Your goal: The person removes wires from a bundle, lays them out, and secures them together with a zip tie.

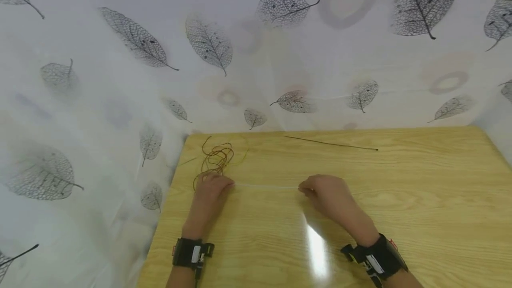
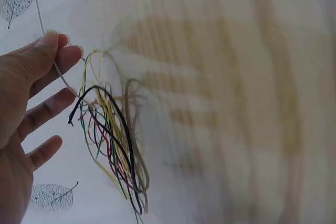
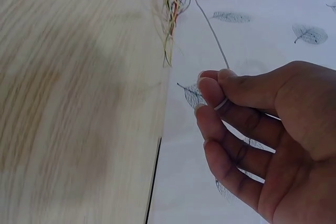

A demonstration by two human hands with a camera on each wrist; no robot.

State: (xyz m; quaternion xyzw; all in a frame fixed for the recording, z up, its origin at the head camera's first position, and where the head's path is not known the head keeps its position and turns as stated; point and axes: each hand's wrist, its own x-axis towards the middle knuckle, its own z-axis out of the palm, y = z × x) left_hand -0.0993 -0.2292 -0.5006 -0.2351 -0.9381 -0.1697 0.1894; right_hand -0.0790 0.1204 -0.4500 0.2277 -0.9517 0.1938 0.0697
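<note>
A thin white cord [image 1: 266, 186] runs nearly straight between both hands above the table. My left hand [image 1: 212, 190] pinches its left end between thumb and forefinger. In the left wrist view, a short tail of the cord [image 2: 61, 75] passes down behind the thumb, and the lower fingers are spread. My right hand [image 1: 326, 194] pinches the other end; in the right wrist view a bit of cord [image 3: 221, 104] shows below the thumb. Close beyond the left hand lies a tangle of thin coloured cords [image 2: 113, 140], among them black, yellow, green and red ones.
A single dark cord [image 1: 332, 142] lies along the back of the wooden table [image 1: 432, 199]. Behind and to the left hangs a white cloth with leaf prints [image 1: 248, 88]. Each wrist wears a black strap with a camera [image 1: 194, 252].
</note>
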